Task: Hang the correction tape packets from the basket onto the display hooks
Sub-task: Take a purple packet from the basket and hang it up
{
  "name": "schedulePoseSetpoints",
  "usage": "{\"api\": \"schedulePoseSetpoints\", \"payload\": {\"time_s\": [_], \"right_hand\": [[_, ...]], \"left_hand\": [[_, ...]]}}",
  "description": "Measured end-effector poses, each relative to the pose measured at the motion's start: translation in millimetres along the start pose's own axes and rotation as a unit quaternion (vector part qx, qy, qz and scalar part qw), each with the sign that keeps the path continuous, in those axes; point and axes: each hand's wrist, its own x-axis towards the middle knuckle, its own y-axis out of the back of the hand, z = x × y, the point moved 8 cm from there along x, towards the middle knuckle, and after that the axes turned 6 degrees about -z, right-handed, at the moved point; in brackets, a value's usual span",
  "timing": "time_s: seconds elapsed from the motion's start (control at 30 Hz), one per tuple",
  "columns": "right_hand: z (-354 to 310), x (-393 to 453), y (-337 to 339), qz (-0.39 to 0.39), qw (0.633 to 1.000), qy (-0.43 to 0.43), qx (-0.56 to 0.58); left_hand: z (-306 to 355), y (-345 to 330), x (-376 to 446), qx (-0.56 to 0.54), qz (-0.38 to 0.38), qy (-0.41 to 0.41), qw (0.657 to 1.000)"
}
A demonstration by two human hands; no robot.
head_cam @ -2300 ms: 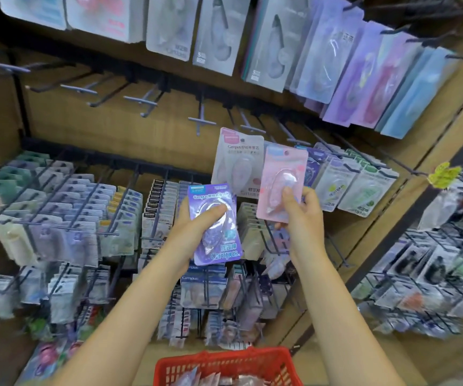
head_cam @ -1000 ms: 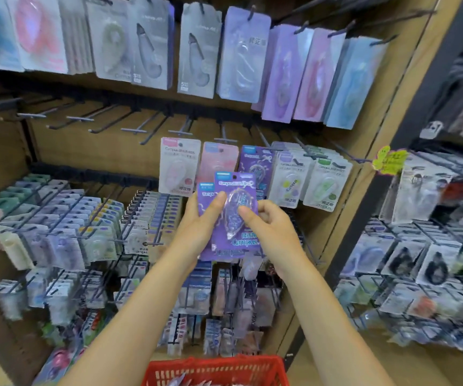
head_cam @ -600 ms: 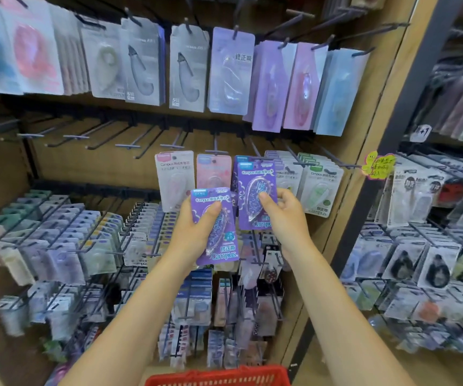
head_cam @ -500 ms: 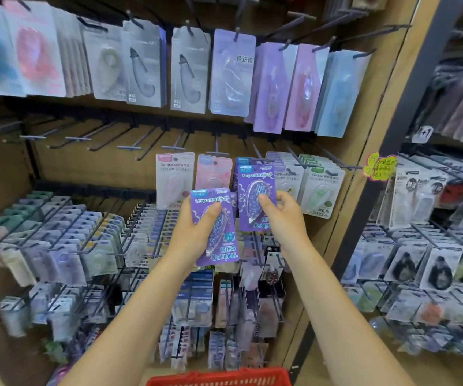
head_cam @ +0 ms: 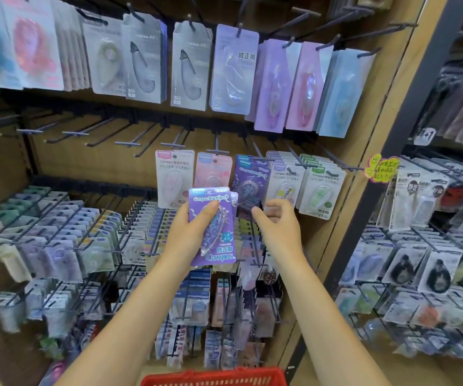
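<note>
Wooden shop wall (head_cam: 66, 160) full of hooks and hanging stationery packs.
The left hand (head_cam: 187, 235) grips a purple correction tape packet (head_cam: 213, 227) upright, thumb curled over its front, with a second packet peeking out just behind it. The right hand (head_cam: 279, 227) is just beside it, fingers loosely bent and holding nothing. Another purple packet (head_cam: 250, 182) hangs on a display hook (head_cam: 255, 151) just above that hand. A red basket (head_cam: 213, 378) shows at the bottom edge.
</note>
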Motion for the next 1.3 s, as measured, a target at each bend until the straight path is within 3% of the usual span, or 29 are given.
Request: {"api": "schedulePoseSetpoints", "payload": {"time_s": [0.17,0.3,0.53,0.7,0.97,1.13,1.3], "right_hand": [[-10,-20,-23,-0.171,0.981,-0.012,0.093],[-10,-24,-26,-0.189,0.977,-0.008,0.099],[7,-15,-15,-0.126,0.975,-0.041,0.178],[5,1,3,-0.053,0.99,-0.031,0.129],[2,22,-3,-0.032,0.99,-0.031,0.132],[6,34,-3,0.028,0.993,-0.048,0.105],[-4,22,11,0.09,0.995,0.035,0.025]], "left_hand": [[0,-16,0,-0.01,-0.006,-0.011,1.0],[1,-28,1,-0.004,-0.024,-0.021,0.999],[1,-25,-2,0.038,-0.033,-0.037,0.998],[-7,-5,3,0.029,-0.007,-0.036,0.999],[-5,8,5,0.011,-0.01,-0.03,0.999],[-10,9,7,-0.01,-0.021,-0.006,1.0],[-9,11,8,-0.045,-0.02,-0.005,0.999]]}}
